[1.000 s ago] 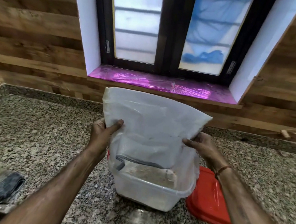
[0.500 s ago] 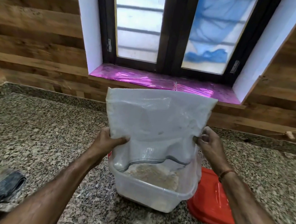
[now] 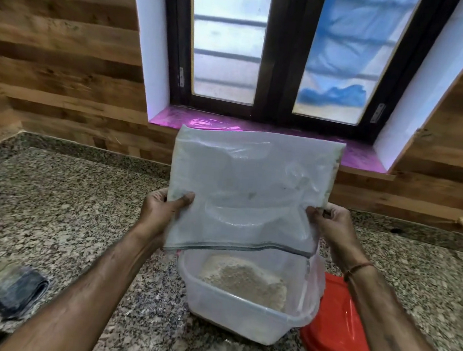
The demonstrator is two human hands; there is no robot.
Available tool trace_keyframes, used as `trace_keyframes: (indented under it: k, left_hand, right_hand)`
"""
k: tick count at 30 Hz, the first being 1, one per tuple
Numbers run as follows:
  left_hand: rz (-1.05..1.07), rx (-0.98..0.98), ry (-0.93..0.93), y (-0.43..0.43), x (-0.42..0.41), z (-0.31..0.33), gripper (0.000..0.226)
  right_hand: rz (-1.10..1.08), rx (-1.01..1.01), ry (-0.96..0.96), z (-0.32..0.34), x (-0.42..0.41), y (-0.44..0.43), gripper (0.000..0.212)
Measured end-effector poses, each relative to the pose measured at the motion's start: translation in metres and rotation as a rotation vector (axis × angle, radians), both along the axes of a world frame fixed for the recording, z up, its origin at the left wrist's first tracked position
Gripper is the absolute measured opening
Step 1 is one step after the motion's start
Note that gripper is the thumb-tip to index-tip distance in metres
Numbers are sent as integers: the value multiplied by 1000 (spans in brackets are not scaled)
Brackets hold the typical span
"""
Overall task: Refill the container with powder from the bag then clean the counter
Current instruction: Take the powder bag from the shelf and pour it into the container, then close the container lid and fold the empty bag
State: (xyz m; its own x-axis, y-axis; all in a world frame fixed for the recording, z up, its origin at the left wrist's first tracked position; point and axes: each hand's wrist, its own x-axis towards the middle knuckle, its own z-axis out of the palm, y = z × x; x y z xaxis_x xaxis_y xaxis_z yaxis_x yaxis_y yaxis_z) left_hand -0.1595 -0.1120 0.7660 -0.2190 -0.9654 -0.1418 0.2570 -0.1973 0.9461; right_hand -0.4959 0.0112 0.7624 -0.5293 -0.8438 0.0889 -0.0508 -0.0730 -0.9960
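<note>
A translucent plastic bag (image 3: pixel 249 188) hangs upside down over a clear plastic container (image 3: pixel 241 316), its zip mouth just above the rim. My left hand (image 3: pixel 161 210) grips the bag's left edge and my right hand (image 3: pixel 330 228) grips its right edge. The bag looks flat and nearly empty. A heap of beige powder (image 3: pixel 242 279) lies inside the container, which sits on the granite counter (image 3: pixel 57 214).
A red lid (image 3: pixel 342 330) lies flat on the counter right of the container. A folded dark cloth (image 3: pixel 9 289) rests near the counter's front left edge. A window with a pink sill (image 3: pixel 218 122) and wood-panelled wall stand behind.
Both hands have lifted the bag, so its mouth rose out of the container to above the rim. The powder heap in the container is now uncovered.
</note>
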Motion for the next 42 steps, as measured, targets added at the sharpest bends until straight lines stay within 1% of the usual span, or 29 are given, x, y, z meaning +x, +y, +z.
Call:
trace_keyframes:
  k: [1,2,4,7,9,12,14,16,18,20,22,24,25,27,28,29,31,33,36,39,42]
  left_hand:
    - [17,25,13,-8,4,2,17]
    - [22,42,20,-14,8,3,18]
    - [16,68,18,-25,15,2,25]
    - [4,114,10,-36,34,-2,33]
    - [8,161,-6,-39,44,-4,30]
    - [54,242,-15,-58,82,-13,16]
    - [98,300,-8,-75,121,-24,14]
    - [144,339,-15,-87,161,-41,21]
    - [225,343,-16,-87,191,-61,14]
    - [331,354,-18,-83,220,-86,11]
    - [418,374,-29,-74,240,-112,11]
    - [457,411,-16,-67,257,-135,9]
    - [454,440,4,-64,260,-144,10]
    - [427,481,2,-56,264,-157,11]
    - [404,490,-36,-52,265,-161,9]
    - [377,499,-92,-48,266,-166,5]
    - [312,500,-212,-42,269,-182,4]
    - [246,481,-307,-35,267,-192,6]
    - [136,475,-428,-25,265,-208,13]
    - [110,497,-472,-16,257,-212,30]
    - [152,451,-560,-14,257,-214,53]
  right_hand:
    - [-17,25,24,3,-1,-5,15]
    - [-30,57,40,4,-3,-10,14]
    - [-33,118,46,7,-4,-17,15]
    - [-25,194,8,12,7,-34,18]
    - [4,237,-6,21,15,-45,21]
    - [28,293,25,32,45,-81,33]
    - [67,333,65,36,81,-114,33]
    - [119,386,115,36,121,-148,24]
    - [181,431,185,35,151,-178,19]
    - [217,479,311,29,184,-211,11]
    - [195,527,452,21,216,-236,9]
    - [157,592,574,5,250,-258,8]
    - [140,629,617,-3,264,-263,7]
    - [89,695,622,-27,286,-267,8]
    - [54,728,620,-40,293,-267,3]
    - [23,766,622,-53,299,-265,10]
    - [7,871,646,-79,309,-262,33]
    - [26,965,707,-97,313,-252,46]
    - [40,1026,813,-119,316,-236,45]
    - [54,1070,877,-132,323,-218,44]
    - [134,1069,887,-146,331,-201,52]
